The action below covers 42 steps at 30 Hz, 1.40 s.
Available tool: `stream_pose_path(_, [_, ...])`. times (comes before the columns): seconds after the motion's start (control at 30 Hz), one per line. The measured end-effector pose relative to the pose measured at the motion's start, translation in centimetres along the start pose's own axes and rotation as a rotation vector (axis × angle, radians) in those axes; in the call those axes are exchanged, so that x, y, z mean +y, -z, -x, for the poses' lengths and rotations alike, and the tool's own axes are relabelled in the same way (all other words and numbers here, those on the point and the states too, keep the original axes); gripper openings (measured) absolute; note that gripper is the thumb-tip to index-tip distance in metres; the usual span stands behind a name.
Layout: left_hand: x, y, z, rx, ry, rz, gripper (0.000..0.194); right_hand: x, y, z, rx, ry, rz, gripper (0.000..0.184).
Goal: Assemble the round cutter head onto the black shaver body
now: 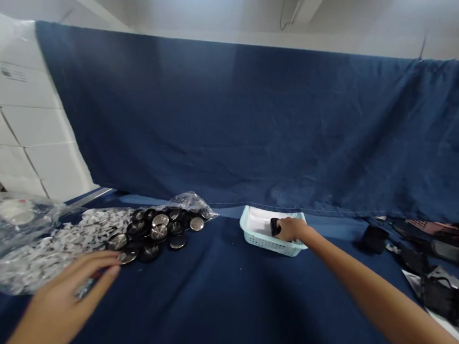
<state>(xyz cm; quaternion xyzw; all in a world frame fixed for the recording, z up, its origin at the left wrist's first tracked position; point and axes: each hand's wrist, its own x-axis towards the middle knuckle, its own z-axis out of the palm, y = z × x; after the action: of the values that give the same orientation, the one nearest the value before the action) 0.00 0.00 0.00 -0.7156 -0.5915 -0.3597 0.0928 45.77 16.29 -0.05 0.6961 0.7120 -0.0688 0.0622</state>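
Observation:
A pile of round black discs, several with shiny silvery faces [159, 232], lies on the blue cloth at the left. My left hand [64, 291] reaches to the near edge of this pile, thumb and fingers apart, the fingertips at a silvery disc [127, 257]. Whether they touch it I cannot tell, as the hand is slightly blurred. Over a pale blue plastic basket [271, 243] with a white lining, my right hand [289, 229] is closed on a black disc [275, 227], seen nearly edge-on. The fingers partly cover that disc.
Clear plastic bags of small white pieces [62, 243] lie left of the discs. Black items and papers [443, 295] are spread along the right side. A dark blue curtain [258, 121] hangs across the back, with white boxes [36, 123] stacked at the left.

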Motion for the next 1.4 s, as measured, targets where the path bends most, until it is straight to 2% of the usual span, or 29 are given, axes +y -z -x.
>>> stream_pose_path(0.03, [1.2, -1.2, 0.1, -0.017, -0.068, 0.073, 0.016, 0.3, -0.4, -0.1, -0.009, -0.006, -0.005, 0.034])
stream_pose_path(0.13, [5.5, -4.6, 0.0, -0.136, -0.137, 0.211, 0.020, 0.6, -0.6, 0.2, 0.050, -0.010, -0.057, 0.034])
stream_pose_path(0.23, [9.4, -7.0, -0.2, -0.261, -0.174, 0.325, 0.022, 0.5, 0.5, 1.4, 0.173, 0.002, -0.162, 0.037])
stream_pose_path(0.3, [11.3, -8.2, -0.3, -0.301, -0.185, 0.385, 0.021, 0.2, 1.8, 3.0, 0.268, 0.030, -0.260, 0.040])
stream_pose_path(0.37, [12.7, -9.2, -0.2, -0.286, -0.215, 0.398, 0.022, -0.4, 2.8, 5.4, 0.336, 0.092, -0.379, 0.041])
stream_pose_path(0.43, [13.7, -10.0, 0.1, -0.174, -0.276, 0.371, 0.032, -1.6, 3.1, 8.5, 0.339, 0.184, -0.516, 0.040])
stream_pose_path(0.5, [14.5, -10.6, 0.7, -0.009, -0.399, 0.344, 0.052, -3.3, 2.3, 11.9, 0.261, 0.253, -0.679, 0.049])
stream_pose_path(0.57, [15.1, -11.3, 1.5, 0.081, -0.559, 0.336, 0.072, -5.2, 0.5, 14.8, -0.002, 0.249, -1.196, 0.053])
stream_pose_path(0.63, [15.3, -12.1, 2.5, 0.036, -0.690, 0.356, 0.085, -6.9, -1.8, 16.8, -0.226, 0.205, -1.440, 0.051])
stream_pose_path(0.7, [15.2, -12.9, 3.5, -0.060, -0.696, 0.408, 0.090, -8.0, -3.9, 17.4, -0.348, 0.154, -1.584, 0.049])
stream_pose_path(0.77, [14.8, -13.4, 4.4, -0.137, -0.566, 0.509, 0.091, -8.4, -5.3, 17.0, -0.518, 0.126, -1.721, 0.053])
stream_pose_path(0.83, [14.4, -13.6, 4.8, -0.199, -0.363, 0.662, 0.086, -8.5, -6.1, 16.0, -0.662, 0.150, -1.809, 0.056])
stream_pose_path(0.9, [14.0, -13.4, 4.6, -0.285, -0.131, 0.886, 0.076, -8.4, -6.5, 14.6, -0.698, 0.194, -1.812, 0.057])
stream_pose_path(0.97, [13.7, -13.3, 4.0, -0.379, 0.153, 1.167, 0.070, -8.6, -6.6, 13.0, -0.609, 0.200, -1.743, 0.057])
stream_pose_path(1.07, [12.7, -13.6, 2.9, -0.487, 0.602, 1.520, 0.071, -9.8, -6.4, 10.0, -0.288, 0.163, -1.499, 0.047])
stream_pose_path(1.13, [11.7, -14.3, 2.3, -0.594, 0.805, 1.594, 0.062, -11.4, -5.9, 7.7, -0.085, 0.172, -1.328, 0.036])
stream_pose_path(1.23, [10.1, -15.2, 1.6, -0.757, 0.910, 1.524, 0.051, -14.6, -4.7, 4.1, 0.038, 0.247, -1.189, 0.031])
stream_pose_path(1.4, [8.6, -14.9, 0.8, -0.757, 0.808, 1.295, 0.048, -21.2, -2.3, -0.3, 0.121, 0.531, -0.805, 0.020])
